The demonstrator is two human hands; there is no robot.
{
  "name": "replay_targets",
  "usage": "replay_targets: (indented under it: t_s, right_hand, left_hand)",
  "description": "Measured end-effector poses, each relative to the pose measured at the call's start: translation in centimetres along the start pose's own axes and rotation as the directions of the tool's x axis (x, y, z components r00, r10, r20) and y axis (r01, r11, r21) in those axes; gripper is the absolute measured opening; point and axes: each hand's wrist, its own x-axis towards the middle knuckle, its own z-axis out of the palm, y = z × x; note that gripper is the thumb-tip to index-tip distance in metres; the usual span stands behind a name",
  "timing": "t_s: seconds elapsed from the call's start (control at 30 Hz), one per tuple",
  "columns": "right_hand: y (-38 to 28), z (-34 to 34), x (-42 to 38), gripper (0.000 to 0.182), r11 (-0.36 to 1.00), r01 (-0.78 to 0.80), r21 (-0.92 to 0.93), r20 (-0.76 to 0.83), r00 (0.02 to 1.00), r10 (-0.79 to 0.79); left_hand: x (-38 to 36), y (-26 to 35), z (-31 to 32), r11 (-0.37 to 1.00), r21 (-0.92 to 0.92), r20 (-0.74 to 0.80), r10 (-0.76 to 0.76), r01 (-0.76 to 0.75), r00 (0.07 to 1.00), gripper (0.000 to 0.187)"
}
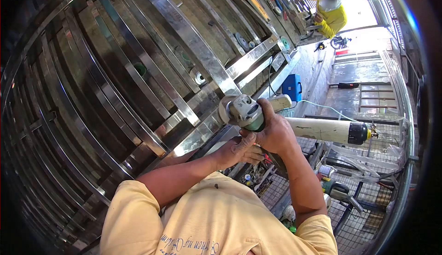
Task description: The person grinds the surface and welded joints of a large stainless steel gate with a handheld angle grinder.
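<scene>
I see the right hand (277,134) wrapped around an angle grinder (244,109) beside a metal frame (177,22). The left hand (235,151) curls below the grinder; I cannot tell its grip. A white cylinder (317,130) lies right of the grinder.

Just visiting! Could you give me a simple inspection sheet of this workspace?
Surface: a brownish surface shows between shiny metal bars.
Job's things: an angle grinder, its disc near a bar's end; contact unclear.
Clutter: round pieces lie among the bars.
Hands: the right hand grips the angle grinder; the left hand is close by, its hold unclear.
Cables: a pale line curves near a blue box and a pale cylinder.
Surroundings: another person in yellow; wire mesh at lower right.
</scene>
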Motion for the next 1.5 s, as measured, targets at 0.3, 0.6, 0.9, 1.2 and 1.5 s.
replay_targets:
  t_s: [0.3,0.6,0.9,1.2,1.5]
  right_hand:
    - [0.9,-0.2,-2.5,0.088,0.99,-0.117,0.073,0.069,0.991,0.112]
    - [-0.2,-0.4,0.4,0.086,0.998,-0.038,-0.05,0.052,0.998,0.04]
    - [0.6,-0.4,-1.2,0.093,0.997,-0.073,0.009,0.099,0.992,0.072]
    - [-0.1,-1.2,0.3,0.093,0.999,-0.027,0.039,0.123,0.992,0.022]
    - [-0.5,-1.4,1.1,0.097,0.989,-0.048,0.138,0.154,0.988,0.027]
  left_hand:
    - [-0.2,-0.4,1.5,0.991,0.091,0.049,-0.098,0.094,0.994,0.081]
    - [0.0,0.2,0.0,0.999,0.039,0.014,0.024,-0.024,1.0,0.098]
    - [-0.2,0.1,1.4,0.994,0.09,0.05,-0.061,0.056,0.997,0.089]
    - [-0.2,0.8,1.7,0.997,0.073,-0.043,0.016,-0.012,0.999,0.099]
    - [-0.9,1.3,2.7,0.951,0.295,-0.237,0.171,-0.097,0.956,0.091]
